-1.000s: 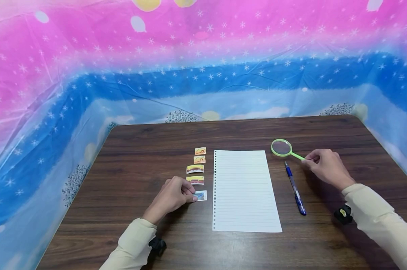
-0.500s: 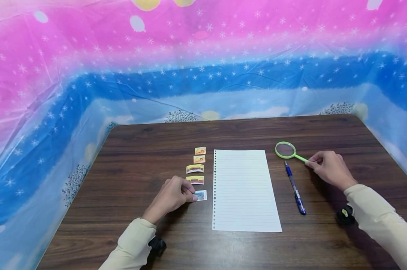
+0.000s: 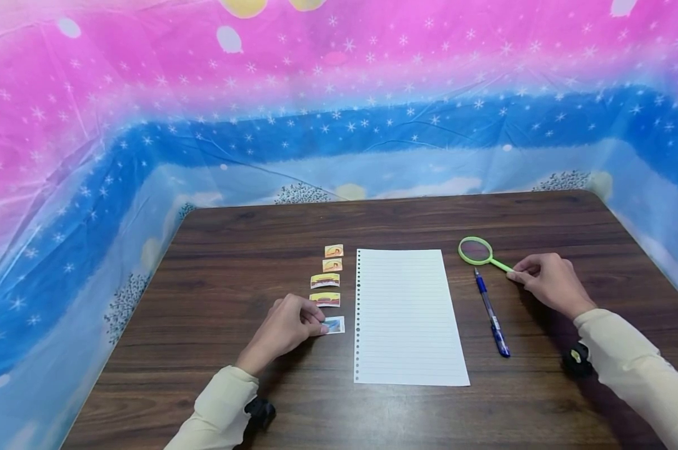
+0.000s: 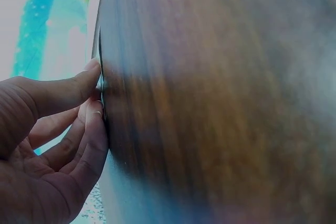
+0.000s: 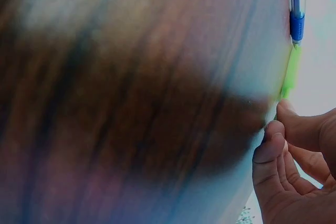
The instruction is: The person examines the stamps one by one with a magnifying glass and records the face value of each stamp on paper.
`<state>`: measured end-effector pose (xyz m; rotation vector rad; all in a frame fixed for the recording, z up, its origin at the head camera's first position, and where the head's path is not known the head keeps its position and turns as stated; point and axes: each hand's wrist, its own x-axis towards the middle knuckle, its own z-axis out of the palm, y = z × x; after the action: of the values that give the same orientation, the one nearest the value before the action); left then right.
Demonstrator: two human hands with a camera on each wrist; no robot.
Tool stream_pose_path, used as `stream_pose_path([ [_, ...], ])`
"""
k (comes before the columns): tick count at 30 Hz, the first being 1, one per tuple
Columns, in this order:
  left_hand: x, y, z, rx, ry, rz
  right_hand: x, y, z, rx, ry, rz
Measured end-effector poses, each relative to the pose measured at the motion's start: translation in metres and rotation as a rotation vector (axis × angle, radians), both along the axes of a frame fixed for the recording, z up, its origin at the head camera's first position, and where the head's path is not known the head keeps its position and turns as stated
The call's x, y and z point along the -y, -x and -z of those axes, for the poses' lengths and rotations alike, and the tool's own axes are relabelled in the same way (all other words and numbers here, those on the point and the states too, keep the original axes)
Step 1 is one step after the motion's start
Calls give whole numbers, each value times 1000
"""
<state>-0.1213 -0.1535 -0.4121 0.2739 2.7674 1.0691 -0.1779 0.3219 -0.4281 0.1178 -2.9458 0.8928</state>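
My right hand [image 3: 551, 282] pinches the end of the green handle of a magnifying glass [image 3: 476, 250], whose round lens lies toward the back right of the table. In the right wrist view, thumb and fingertips meet at the green handle [image 5: 290, 74]. My left hand [image 3: 287, 325] has its thumb and fingers on the left part of a blue-and-white postage stamp [image 3: 335, 325], covering that end. The left wrist view shows the thumb and fingers [image 4: 93, 129] low at the tabletop, gripping the stamp's thin edge.
Two yellow-and-red stamps [image 3: 325, 290] and two small orange stamps [image 3: 333, 257] form a column behind the blue one. A lined, hole-punched sheet [image 3: 408, 319] lies mid-table. A blue pen [image 3: 492, 315] lies between the sheet and my right hand. A patterned cloth [image 3: 339, 131] surrounds the wooden table [image 3: 232, 250].
My right hand and the magnifying glass have shifted slightly right and toward me, then stayed nearly still. My left hand and the stamps keep their places.
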Motion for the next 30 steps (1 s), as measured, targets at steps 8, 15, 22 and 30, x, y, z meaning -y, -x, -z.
stream_pose_path([
  [8,1,-1,-1,-25,7,8,-1,-3,-5,-43,0,8],
  [15,2,-1,-4,-47,26,1,6,-6,-13,-87,-5,4],
  [22,-3,-3,-11,-73,41,35,20,-12,-23,-58,32,-39],
  [30,-21,-9,-14,-186,106,223,32,-20,-22,-31,23,-94],
])
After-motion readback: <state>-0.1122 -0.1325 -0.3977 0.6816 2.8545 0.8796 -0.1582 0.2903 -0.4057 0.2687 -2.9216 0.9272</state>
